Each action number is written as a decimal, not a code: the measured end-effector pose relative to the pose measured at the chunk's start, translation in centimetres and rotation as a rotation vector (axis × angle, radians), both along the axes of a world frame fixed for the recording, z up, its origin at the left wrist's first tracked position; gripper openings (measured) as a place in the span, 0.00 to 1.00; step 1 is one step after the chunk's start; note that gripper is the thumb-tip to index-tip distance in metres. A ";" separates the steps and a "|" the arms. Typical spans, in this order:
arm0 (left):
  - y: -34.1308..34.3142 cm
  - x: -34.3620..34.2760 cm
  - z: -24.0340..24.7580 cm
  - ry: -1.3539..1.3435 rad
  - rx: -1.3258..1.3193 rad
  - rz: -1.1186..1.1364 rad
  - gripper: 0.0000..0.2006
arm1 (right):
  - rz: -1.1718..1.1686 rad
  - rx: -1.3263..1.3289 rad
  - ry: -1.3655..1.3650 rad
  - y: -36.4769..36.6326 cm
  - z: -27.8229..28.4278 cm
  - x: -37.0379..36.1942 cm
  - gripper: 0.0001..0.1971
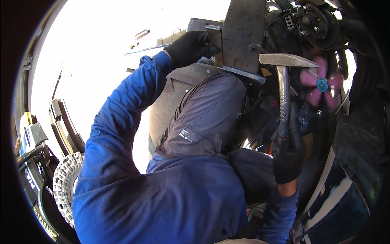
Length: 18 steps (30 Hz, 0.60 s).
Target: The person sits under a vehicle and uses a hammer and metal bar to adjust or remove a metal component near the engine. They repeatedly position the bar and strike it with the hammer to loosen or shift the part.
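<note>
My left hand (189,49), in a black glove, is closed on an upright flat metal piece (217,42) with a short lip at its top. The lower end of that piece meets a narrow metal bar (243,74) lying aslant. Behind it rises a wide dark plank-like board (243,36). My right hand (289,152), also gloved in black, grips a hammer (284,87) by its patterned metal handle. The hammer stands head up, its long head (284,60) tapering to a point on the right, apart from the metal piece.
A small fan (322,84) with pink blades, blurred by motion, is just right of the hammer head. Beyond it sits a wheel hub with studs (310,22). A knobbly tyre (67,183) is at the left. My bent knee (227,91) lies between my arms.
</note>
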<state>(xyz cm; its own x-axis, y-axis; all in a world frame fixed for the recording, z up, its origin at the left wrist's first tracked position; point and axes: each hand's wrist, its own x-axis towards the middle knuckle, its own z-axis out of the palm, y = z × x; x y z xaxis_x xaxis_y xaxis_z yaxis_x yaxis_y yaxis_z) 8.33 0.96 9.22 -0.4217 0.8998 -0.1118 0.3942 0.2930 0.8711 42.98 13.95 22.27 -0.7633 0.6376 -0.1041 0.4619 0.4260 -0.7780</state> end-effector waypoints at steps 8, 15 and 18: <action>0.8 -0.2 0.8 -0.085 0.015 -0.033 0.17 | 0.060 0.020 0.001 0.7 3.1 -1.8 0.25; 0.0 0.6 0.8 -0.067 -0.010 0.071 0.14 | 0.102 -0.003 0.025 1.1 5.0 -3.3 0.25; 0.0 0.8 1.4 -0.035 0.018 0.041 0.12 | 0.064 -0.056 -0.047 1.0 5.5 -3.7 0.26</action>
